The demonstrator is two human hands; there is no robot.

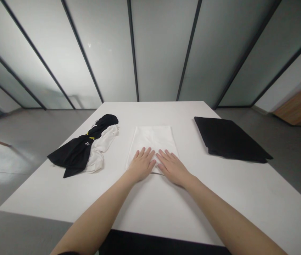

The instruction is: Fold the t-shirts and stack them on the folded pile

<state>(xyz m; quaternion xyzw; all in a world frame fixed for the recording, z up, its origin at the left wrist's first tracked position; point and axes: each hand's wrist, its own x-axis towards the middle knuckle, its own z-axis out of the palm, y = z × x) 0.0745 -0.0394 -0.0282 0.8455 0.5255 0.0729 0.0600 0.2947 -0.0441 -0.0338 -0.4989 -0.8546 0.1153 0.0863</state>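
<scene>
A folded white cloth [153, 139] lies flat in the middle of the white table [166, 205]. My left hand [141, 164] rests palm down on its near edge, fingers stretched out. Beside it, almost touching, my right hand [172, 166] lies flat on the same edge with its fingers spread. Neither hand holds anything.
A crumpled pile of black garment [79, 148] and white garment [101, 148] lies at the table's left. A neatly folded black garment [228, 139] sits at the right, near the table's edge. Frosted glass panels stand behind the table. A wooden cabinet [299, 106] is at far right.
</scene>
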